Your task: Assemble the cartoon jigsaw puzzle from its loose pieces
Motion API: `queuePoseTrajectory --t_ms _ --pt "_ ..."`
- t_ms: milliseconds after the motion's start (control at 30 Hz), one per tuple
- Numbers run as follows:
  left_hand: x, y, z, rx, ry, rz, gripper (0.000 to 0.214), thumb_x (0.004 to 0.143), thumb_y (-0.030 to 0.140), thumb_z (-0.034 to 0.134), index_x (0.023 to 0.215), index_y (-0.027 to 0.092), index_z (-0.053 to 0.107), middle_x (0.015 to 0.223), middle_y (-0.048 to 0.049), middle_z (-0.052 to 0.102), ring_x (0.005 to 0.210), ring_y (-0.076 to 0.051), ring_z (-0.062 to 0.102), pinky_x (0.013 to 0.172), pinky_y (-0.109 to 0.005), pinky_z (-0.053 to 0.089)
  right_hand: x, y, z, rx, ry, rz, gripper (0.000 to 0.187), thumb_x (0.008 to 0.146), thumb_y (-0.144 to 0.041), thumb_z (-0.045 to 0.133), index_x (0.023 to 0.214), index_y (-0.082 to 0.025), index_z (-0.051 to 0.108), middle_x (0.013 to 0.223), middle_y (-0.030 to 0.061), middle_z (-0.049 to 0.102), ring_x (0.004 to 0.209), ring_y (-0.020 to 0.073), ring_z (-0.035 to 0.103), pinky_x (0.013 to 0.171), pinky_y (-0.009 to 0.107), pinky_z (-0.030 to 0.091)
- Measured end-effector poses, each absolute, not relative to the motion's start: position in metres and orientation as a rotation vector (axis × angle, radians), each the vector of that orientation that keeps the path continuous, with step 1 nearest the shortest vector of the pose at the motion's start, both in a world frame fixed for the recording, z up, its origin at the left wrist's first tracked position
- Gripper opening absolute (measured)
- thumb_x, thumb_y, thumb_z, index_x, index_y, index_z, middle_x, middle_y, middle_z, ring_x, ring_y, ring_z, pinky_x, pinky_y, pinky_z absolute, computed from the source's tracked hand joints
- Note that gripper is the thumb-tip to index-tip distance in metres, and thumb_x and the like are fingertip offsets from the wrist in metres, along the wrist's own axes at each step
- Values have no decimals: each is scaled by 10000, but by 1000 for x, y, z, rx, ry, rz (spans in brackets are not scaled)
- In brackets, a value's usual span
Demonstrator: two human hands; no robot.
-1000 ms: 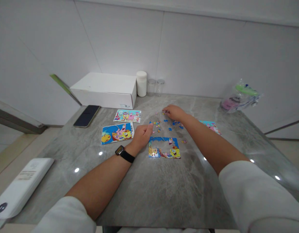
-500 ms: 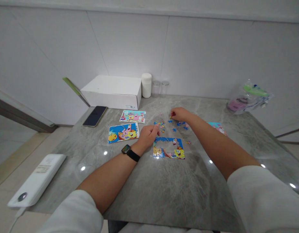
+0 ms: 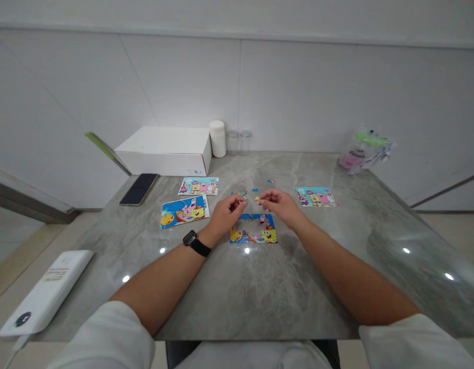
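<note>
A partly built cartoon jigsaw point(image 3: 253, 234) lies flat on the grey marble table point(image 3: 260, 292), its middle still open. My left hand point(image 3: 224, 213), with a black watch at the wrist, rests curled at the jigsaw's upper left corner. My right hand point(image 3: 279, 204) hovers over the jigsaw's upper right with its fingers pinched on a small puzzle piece. Several loose puzzle pieces point(image 3: 247, 192) lie scattered just beyond both hands.
Three cartoon picture cards lie around: two at the left point(image 3: 185, 210) point(image 3: 199, 185) and one at the right point(image 3: 317, 196). A phone point(image 3: 139, 188), a white box point(image 3: 165, 150), a white jar point(image 3: 217, 138), two clear jars point(image 3: 238, 142), a plastic bag point(image 3: 363, 148) and a white device point(image 3: 44, 292) stand near the edges.
My right hand has drawn back from the far loose pieces toward the jigsaw, pinching a piece. My left hand has stayed by the jigsaw's corner. The camera view shifted.
</note>
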State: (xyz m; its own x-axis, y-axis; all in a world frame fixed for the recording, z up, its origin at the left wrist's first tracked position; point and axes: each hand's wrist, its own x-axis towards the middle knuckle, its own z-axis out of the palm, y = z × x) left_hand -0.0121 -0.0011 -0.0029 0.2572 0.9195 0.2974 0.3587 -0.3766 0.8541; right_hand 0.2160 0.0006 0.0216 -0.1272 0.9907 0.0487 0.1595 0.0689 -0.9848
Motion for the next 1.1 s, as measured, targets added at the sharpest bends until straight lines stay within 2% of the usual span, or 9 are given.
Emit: queuePoseTrajectory --t_ms 133,367,600,800,967,1100 --pt "-7 -10 2 1886 1091 1063 268 986 430 582 1036 196 703 749 19 604 682 -134 546 650 -254 433 209 -14 11 -1191 -1375 1185 362 697 -437 851 918 -225 657 764 1 727 696 167 667 673 307 532" --pt "-6 -12 7 1896 1082 1003 303 977 447 588 902 175 699 751 2 638 693 -137 554 655 -258 431 200 -14 -3 -1157 -1410 1249 359 727 -451 839 936 -221 660 755 -3 723 674 159 653 623 281 493" --pt "-5 -8 1 1872 1092 974 295 982 424 582 903 164 696 755 10 644 694 -125 552 655 -237 425 199 -15 -6 -1154 -1431 1310 390 731 -465 835 970 -217 652 751 -12 705 632 138 604 574 254 452" --pt "-6 -10 2 1957 1072 884 310 990 418 571 880 159 701 726 22 638 648 -106 517 618 -228 385 210 -13 1 -1146 -1611 1365 331 794 -445 776 1008 -204 698 792 5 730 634 136 604 579 255 462" --pt "-2 -16 6 2052 1064 757 313 986 420 576 888 161 722 695 28 645 604 -99 504 594 -231 358 222 -10 11 -1172 -1822 1301 253 829 -429 737 899 -186 726 770 15 730 691 154 640 643 270 498" --pt "1 -18 5 2103 1045 720 322 988 420 575 895 163 745 698 20 656 602 -103 513 599 -240 355 227 -9 17 -1179 -1918 1339 233 827 -402 738 909 -185 725 781 19 746 702 158 656 659 273 510"
